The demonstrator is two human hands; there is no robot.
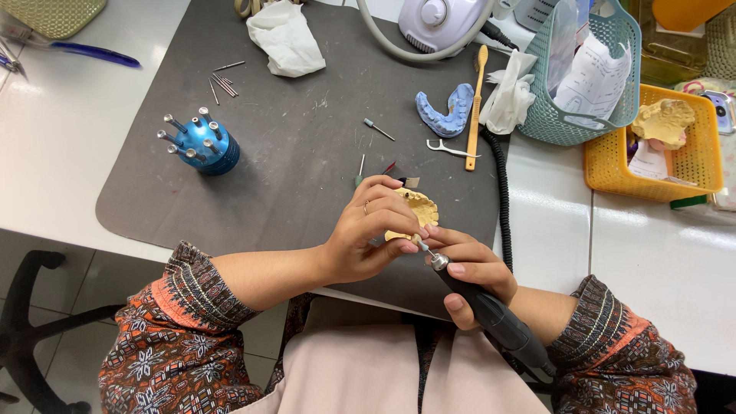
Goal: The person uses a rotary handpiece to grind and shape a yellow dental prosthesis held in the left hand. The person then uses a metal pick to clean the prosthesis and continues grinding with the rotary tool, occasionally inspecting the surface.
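L hand point(366, 234) clamped on yellow dental cast point(414, 215); R hand point(474, 274) gripped round black handpiece point(491, 310), tip touching cast.

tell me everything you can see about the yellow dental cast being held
The yellow dental cast is a pale yellow, plaster-looking model with a scalloped, arch-shaped edge. The left hand grips it from above, hiding much of it, just over the grey mat. The bur tip of the dark rotary handpiece, held in the right hand, meets its lower edge.
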